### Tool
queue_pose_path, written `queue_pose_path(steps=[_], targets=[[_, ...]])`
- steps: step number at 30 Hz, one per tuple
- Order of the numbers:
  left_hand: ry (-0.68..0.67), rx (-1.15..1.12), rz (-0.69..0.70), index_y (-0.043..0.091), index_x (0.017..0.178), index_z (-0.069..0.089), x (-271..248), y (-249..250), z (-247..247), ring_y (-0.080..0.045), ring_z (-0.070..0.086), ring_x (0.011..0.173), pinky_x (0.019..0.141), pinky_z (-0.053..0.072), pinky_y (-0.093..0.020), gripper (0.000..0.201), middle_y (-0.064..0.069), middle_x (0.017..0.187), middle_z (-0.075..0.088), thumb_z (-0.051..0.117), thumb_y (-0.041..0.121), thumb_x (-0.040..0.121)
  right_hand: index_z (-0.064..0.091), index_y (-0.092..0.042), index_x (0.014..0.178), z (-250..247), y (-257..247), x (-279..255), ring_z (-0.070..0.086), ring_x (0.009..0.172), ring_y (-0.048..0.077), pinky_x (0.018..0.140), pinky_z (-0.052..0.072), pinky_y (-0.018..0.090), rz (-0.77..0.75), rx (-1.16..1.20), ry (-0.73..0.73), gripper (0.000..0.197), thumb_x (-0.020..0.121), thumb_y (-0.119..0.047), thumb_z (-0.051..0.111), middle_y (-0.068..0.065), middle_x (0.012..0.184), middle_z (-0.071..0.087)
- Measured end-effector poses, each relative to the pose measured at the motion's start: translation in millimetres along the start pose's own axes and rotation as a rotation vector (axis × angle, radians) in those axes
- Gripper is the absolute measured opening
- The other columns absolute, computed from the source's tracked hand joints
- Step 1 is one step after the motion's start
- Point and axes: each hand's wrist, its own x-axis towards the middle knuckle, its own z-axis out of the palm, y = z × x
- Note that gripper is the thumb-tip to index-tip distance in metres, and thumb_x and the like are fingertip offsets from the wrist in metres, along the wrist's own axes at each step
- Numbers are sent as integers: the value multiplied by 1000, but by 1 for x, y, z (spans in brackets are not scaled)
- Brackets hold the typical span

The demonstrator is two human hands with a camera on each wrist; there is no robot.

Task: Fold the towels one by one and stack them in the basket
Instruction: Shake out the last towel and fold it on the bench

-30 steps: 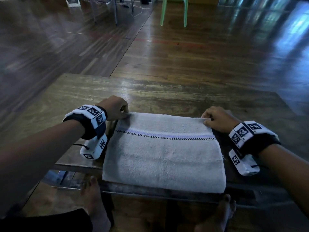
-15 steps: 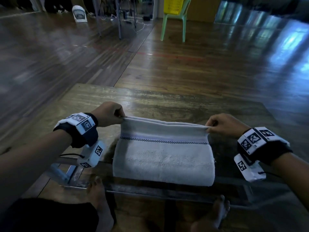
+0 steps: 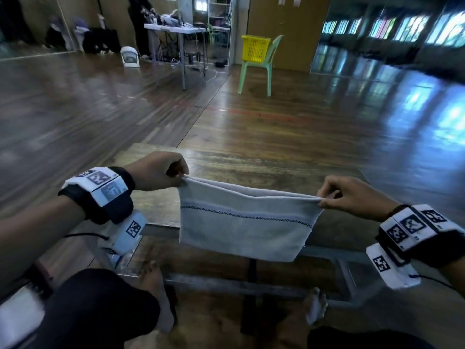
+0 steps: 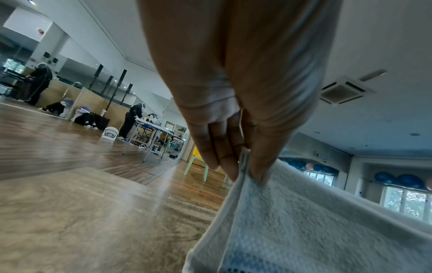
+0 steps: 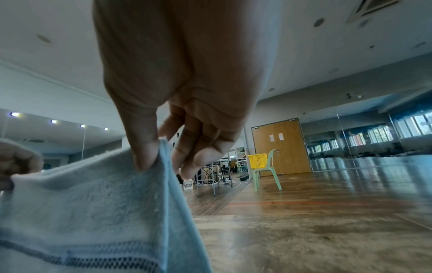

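Pale grey terry towel w/ a dark stitched stripe (image 3: 245, 220), already folded, hangs in the air above the near edge of the worn wooden counter (image 3: 251, 162). Left hand (image 3: 157, 171) & right hand (image 3: 352, 195) each pinch a top corner betw. thumb & fingers (image 5: 145, 147), keeping it taut and flat, prob. for carrying. Yellow plastic basket (image 3: 255, 48) sits on a pale green plastic chair (image 3: 260, 69), well apart across the room.

no readable text, wrist bands (image 3: 108, 187) bear only square coded markers
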Motion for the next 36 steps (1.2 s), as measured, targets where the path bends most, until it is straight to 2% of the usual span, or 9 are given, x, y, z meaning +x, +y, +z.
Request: queue_pose_path(steps=[7,11,14,20,24,26,28,32,36], targets=[[-33,-35,50,23,83,62,-39,18,-7,-13,60,69,65,47,-31,5,2,77,67,66,21,86,69,-22,89,-7,-10,-43,63,76,18,71,49,30,-56,123,-21,16,78,-13,73,8,84,70],[-41,-184,68,21,88,68,-51,19,-12,-12,67,80,77,55,-40,6,5,84,71,66,17,85,74,-23,86,-16,-13,-61,67,76,17,73,50,31,-36,91,-64,9,77,-23,74,-1,81,74],[-44,-297,74,18,92,69,-57,22,-14,-17,68,87,83,54,-43,10,2,90,73,65,12,85,73,-23,80,-22,-18,-72,66,72,13,66,45,18,-30,139,-75,17,69,-36,72,-5,77,73],[-94,-454,51,10,98,68,-60,24,-13,-23,68,93,87,53,-40,13,-5,95,73,63,7,87,72,-31,75,-19,-10,-73,62,63,5,61,43,15,-45,203,-41,56,49,-79,66,-2,76,72],[-120,-434,35,11,96,68,-55,19,-3,-20,68,92,85,54,-34,16,-6,95,73,60,0,87,68,-33,75,-8,2,-62,58,60,5,59,42,18,-13,178,-17,62,44,-86,61,0,75,69],[-90,-344,10,15,92,69,-43,13,2,-18,68,89,85,55,-36,13,-3,93,73,63,5,86,67,-30,76,-4,9,-49,62,67,13,66,47,26,-15,129,5,49,55,-75,67,4,76,68],[16,-180,0,16,89,69,-23,8,4,-18,68,84,82,55,-41,7,-2,89,72,67,11,84,64,-30,80,-6,9,-28,64,76,20,75,51,38,-11,101,40,12,76,-39,72,3,81,69],[409,-130,20,6,91,68,21,15,-12,-25,63,77,68,48,-27,8,-8,80,65,66,7,83,62,-18,88,-30,10,17,55,67,-1,67,42,12,-12,128,354,15,84,-3,64,7,86,64],[610,-231,101,11,90,63,40,31,-37,3,54,61,59,40,-11,12,-5,74,59,63,2,83,63,-13,97,-56,1,28,55,66,-8,70,44,9,-47,287,531,17,84,-2,64,7,86,64]])
